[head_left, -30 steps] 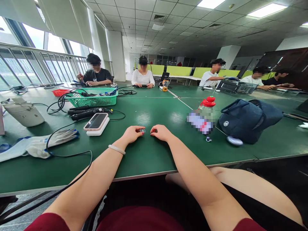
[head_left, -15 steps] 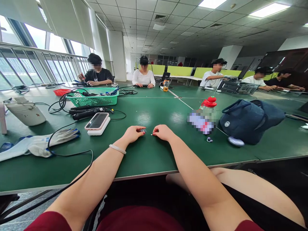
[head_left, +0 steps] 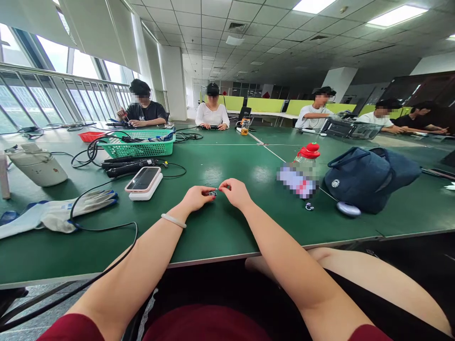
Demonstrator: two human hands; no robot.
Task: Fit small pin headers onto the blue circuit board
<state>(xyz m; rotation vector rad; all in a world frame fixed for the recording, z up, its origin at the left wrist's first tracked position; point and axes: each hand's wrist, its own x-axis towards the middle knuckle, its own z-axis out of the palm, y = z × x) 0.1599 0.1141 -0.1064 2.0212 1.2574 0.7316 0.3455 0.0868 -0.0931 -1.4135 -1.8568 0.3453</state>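
My left hand (head_left: 196,199) is closed, its thumb and fingers pinching a small dark board with light specks (head_left: 212,193), which looks like a small circuit board. Close beside it, my right hand (head_left: 232,192) pinches a tiny pale piece at its fingertips, right at the board's upper right edge. That piece is too small to name, and whether it touches the board I cannot tell. Both hands hover low over the green table (head_left: 220,232). A phone (head_left: 144,180) on a white box (head_left: 146,193) lies left of my left hand.
Leftward are a work glove (head_left: 81,204), a black cable (head_left: 133,227), a green basket (head_left: 138,148) and a white canister (head_left: 39,166). On the right stand a red-capped bottle (head_left: 308,151) and a navy bag (head_left: 366,180). Several people sit around the table.
My right hand has moved left and slightly up, bringing the pale piece from beside the board to its edge. The board has tilted a little in my left hand, which otherwise stays put.
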